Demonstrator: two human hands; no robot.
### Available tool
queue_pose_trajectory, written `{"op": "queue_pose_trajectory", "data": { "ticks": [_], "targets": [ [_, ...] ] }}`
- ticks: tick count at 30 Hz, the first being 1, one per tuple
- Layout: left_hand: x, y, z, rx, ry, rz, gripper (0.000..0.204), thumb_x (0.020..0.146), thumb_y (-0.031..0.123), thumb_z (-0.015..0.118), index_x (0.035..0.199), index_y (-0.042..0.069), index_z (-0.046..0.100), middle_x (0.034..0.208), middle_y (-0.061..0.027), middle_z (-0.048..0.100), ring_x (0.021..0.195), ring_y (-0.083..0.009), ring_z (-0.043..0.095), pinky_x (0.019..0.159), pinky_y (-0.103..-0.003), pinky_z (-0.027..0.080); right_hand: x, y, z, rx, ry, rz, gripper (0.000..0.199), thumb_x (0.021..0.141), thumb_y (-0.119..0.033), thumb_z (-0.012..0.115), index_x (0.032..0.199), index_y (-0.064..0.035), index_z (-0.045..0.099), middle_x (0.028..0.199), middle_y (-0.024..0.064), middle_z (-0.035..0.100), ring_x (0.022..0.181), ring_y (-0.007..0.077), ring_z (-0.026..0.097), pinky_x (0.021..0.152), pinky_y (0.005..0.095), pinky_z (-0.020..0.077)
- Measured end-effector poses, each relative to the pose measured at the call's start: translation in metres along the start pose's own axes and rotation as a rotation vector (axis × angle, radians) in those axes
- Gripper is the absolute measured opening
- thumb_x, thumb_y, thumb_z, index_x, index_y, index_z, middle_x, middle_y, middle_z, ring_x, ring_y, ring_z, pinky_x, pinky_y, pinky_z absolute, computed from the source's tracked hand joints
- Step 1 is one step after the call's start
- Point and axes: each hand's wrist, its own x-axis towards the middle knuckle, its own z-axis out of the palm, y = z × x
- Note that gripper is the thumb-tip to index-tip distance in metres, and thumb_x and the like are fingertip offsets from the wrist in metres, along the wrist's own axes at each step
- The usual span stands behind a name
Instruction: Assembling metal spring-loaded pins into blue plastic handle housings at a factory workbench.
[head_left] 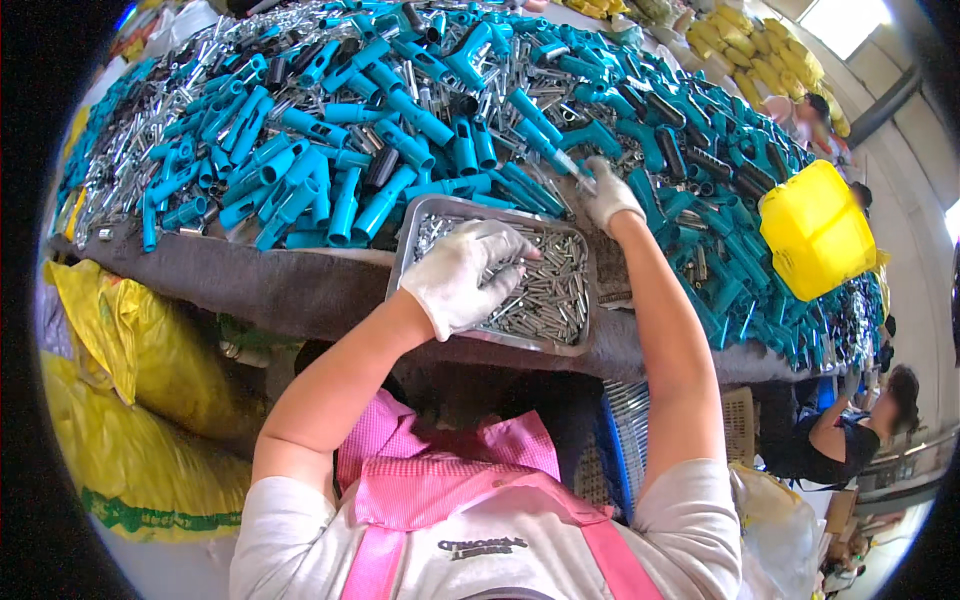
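Many small metal pins (pixel 540 290) fill grey tray (pixel 415 232); left hand (pixel 462 275) fingers curled among them; right hand (pixel 607 195) pinching teal tube (pixel 545 143).

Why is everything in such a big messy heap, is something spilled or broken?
Nothing looks broken. The blue plastic parts and small metal pieces are heaped loose across the table. The left hand rests in a metal tray of small pins; the right hand holds one blue part. A yellow tub sits tilted.

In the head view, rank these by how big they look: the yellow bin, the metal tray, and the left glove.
1. metal tray
2. yellow bin
3. left glove

The bin sits near the bent rim of the picture, so its place is unsure.
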Motion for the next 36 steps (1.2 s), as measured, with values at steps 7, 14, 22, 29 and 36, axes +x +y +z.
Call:
{"op": "queue_pose_trajectory", "data": {
  "ticks": [7, 14, 22, 29, 36],
  "targets": [
    [-0.016, 0.028, 0.039, -1.218, 0.156, -0.408, 0.047, 0.096, 0.038, 0.042, 0.127, 0.002, 0.045, 0.106, -0.0046, 0.056, 0.103, -0.0077, 0.049, 0.088, -0.022, 0.041, -0.158, -0.1, -0.042, 1.589, 0.094, -0.14, 0.027, 0.091, -0.016, 0.053, 0.116, -0.0068, 0.046, 0.094, 0.0079, 0.061, 0.058, 0.007, 0.049, 0.046, 0.0183, 0.0382],
    [-0.06, 0.029, 0.064, -1.129, 0.123, -0.623, 0.028, 0.094, 0.029, 0.051, 0.109, 0.006, 0.053, 0.071, 0.0045, 0.049, 0.061, -0.0042, 0.043, 0.055, -0.018, 0.036, -0.245, -0.116, -0.019, 1.581, 0.326, -0.037, 0.025, 0.097, -0.025, 0.043, 0.115, -0.0076, 0.043, 0.092, 0.0043, 0.05, 0.068, 0.0083, 0.046, 0.06, 0.021, 0.04],
    [-0.087, 0.058, 0.06, -1.055, -0.132, -0.66, 0.031, 0.093, 0.021, 0.051, 0.119, 0.005, 0.052, 0.087, 0.0001, 0.058, 0.073, -0.0057, 0.049, 0.067, -0.018, 0.042, -0.283, -0.119, 0.006, 1.988, 0.53, -0.269, 0.026, 0.094, -0.038, 0.046, 0.109, -0.0172, 0.043, 0.127, 0.0102, 0.049, 0.119, 0.0271, 0.044, 0.099, 0.0412, 0.0358],
    [-0.108, 0.067, 0.085, -1.485, 0.232, -0.942, 0.036, 0.079, 0.016, 0.071, 0.109, 0.008, 0.053, 0.092, -0.0021, 0.061, 0.075, -0.0121, 0.056, 0.068, -0.024, 0.048, -0.301, -0.109, 0.042, 1.686, 0.279, -0.239, 0.034, 0.093, -0.038, 0.047, 0.113, -0.0105, 0.043, 0.139, 0.0148, 0.036, 0.128, 0.0253, 0.034, 0.108, 0.0386, 0.0176],
    [-0.136, 0.044, 0.09, -1.594, 0.402, -1.028, 0.022, 0.081, 0.016, 0.069, 0.102, 0.013, 0.061, 0.094, 0.0003, 0.064, 0.071, -0.0087, 0.057, 0.062, -0.024, 0.049, -0.346, -0.072, 0.036, 1.434, 0.457, -0.17, 0.022, 0.088, 0.003, 0.05, 0.11, -0.0018, 0.049, 0.094, 0.0113, 0.052, 0.069, 0.0136, 0.055, 0.062, 0.025, 0.0487]
  ]
}}
